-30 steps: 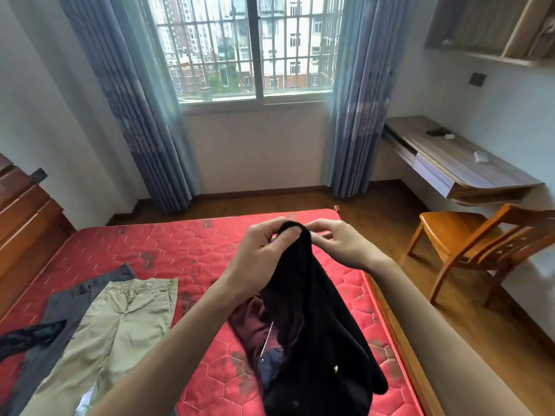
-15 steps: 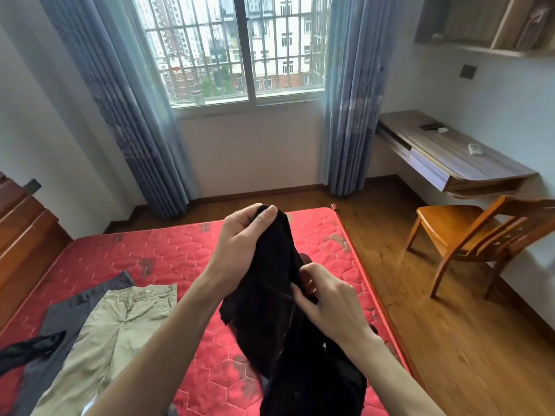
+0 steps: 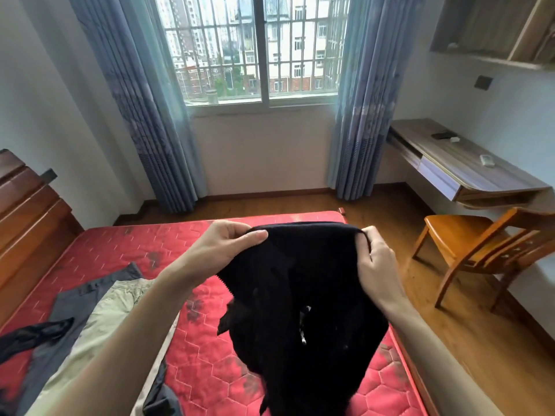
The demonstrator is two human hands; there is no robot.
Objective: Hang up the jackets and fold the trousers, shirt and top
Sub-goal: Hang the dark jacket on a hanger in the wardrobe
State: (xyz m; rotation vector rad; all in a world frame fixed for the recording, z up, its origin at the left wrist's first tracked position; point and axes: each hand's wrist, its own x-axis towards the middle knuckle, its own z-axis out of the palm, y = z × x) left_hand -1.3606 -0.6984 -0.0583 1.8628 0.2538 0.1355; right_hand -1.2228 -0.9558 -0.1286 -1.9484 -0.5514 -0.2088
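While both hands, left and right, pinch the black garment aloft, trousers lie unfolded near left; nothing hung.

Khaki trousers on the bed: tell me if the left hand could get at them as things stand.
Probably yes, once freed. The khaki trousers lie uncovered on the mattress, below the left forearm. But the left hand now grips the black garment, as does the right hand.

Black garment held up by its top edge, hanging limp above red mattress. Khaki trousers lie flat on grey trousers, left.
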